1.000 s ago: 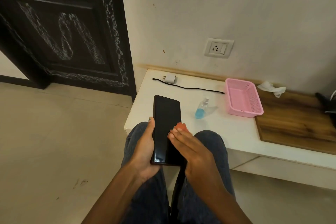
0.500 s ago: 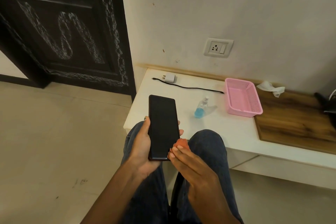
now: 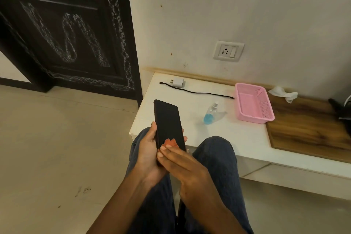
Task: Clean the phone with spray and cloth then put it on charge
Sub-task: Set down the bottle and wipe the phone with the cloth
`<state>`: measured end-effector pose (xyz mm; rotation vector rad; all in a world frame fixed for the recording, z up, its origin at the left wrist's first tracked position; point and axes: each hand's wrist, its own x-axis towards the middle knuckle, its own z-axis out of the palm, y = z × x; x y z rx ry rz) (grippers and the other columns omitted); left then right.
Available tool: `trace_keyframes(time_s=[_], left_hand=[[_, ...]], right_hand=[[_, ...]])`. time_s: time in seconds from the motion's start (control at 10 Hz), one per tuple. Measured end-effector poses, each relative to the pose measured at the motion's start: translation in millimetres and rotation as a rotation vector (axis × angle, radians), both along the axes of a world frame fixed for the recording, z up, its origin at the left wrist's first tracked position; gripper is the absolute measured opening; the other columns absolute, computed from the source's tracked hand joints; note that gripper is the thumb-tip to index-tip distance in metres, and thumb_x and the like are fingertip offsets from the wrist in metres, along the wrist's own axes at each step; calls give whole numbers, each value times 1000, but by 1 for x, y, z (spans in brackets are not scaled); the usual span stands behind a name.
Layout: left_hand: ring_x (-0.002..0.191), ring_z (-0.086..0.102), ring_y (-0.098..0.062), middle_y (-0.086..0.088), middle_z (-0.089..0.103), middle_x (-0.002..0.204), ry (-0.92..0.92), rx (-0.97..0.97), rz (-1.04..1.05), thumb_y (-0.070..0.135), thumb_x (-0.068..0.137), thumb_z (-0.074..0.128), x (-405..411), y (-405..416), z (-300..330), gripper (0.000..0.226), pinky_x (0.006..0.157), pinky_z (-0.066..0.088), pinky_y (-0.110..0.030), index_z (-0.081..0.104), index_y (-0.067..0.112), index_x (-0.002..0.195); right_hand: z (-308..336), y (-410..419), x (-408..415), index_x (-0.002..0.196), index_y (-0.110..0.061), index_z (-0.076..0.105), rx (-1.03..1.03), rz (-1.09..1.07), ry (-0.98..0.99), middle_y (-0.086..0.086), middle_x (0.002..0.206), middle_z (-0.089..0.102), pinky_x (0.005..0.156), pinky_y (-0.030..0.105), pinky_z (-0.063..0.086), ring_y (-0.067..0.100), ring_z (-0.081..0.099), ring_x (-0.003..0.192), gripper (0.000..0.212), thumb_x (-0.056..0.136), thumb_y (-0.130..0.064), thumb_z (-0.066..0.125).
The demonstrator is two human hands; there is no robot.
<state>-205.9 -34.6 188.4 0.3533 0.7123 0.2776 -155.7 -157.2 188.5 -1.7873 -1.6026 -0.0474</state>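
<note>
We see phone (image 3: pixel 168 123) over knees, just near counter (image 3: pixel 237 138) edge. Left hand (image 3: pixel 147 150) grip curls round lower edge; right hand (image 3: pixel 182 163) fingers straight, pressing orange cloth (image 3: pixel 171 142) on lower screen. Risk: wipe pressure tips phone out, drop to floor. Long axis points away toward charger (image 3: pixel 178 82), screen up.

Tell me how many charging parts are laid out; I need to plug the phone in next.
2: a white adapter at the far left of the white shelf, and a black cable lying loose beside it, running toward the pink basket. Neither looks connected.
</note>
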Motion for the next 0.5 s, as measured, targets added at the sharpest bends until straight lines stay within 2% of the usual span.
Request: trace_keyframes(time_s=[0.1,0.2,0.3,0.4,0.5], left_hand=[[116,56,-26,-13,62,119,-47,-94,19,58,88,45,2,-6,8,66,100,44,-40,59,4,124],[116,60,-22,-5,62,130,-114,-113,33,50,89,48,6,-14,14,53,91,49,-39,63,14,124],[112,63,-21,-5,63,129,-163,-82,-10,50,93,42,7,-22,16,48,84,54,-38,62,22,127],[113,63,-22,-6,64,128,-152,-83,-24,52,91,43,6,-23,15,49,84,54,-38,64,22,124],[120,58,-25,-8,62,130,-106,-99,-10,53,89,46,4,-19,9,56,100,45,-40,62,15,126]], right_hand=[[3,11,14,119,-4,62,-69,-37,33,10,126,59,107,31,34,23,52,121,54,68,15,57],[10,29,36,119,-1,61,-116,-83,40,13,125,60,106,35,37,27,54,120,58,66,22,60],[12,43,53,117,0,62,-137,-151,32,16,121,62,99,45,45,30,58,115,54,68,23,63],[1,37,60,116,3,63,-91,-166,-4,18,120,62,100,47,43,33,58,114,51,69,23,62],[11,35,15,116,5,62,-234,-107,65,22,120,61,105,34,38,37,56,115,43,75,11,56]])
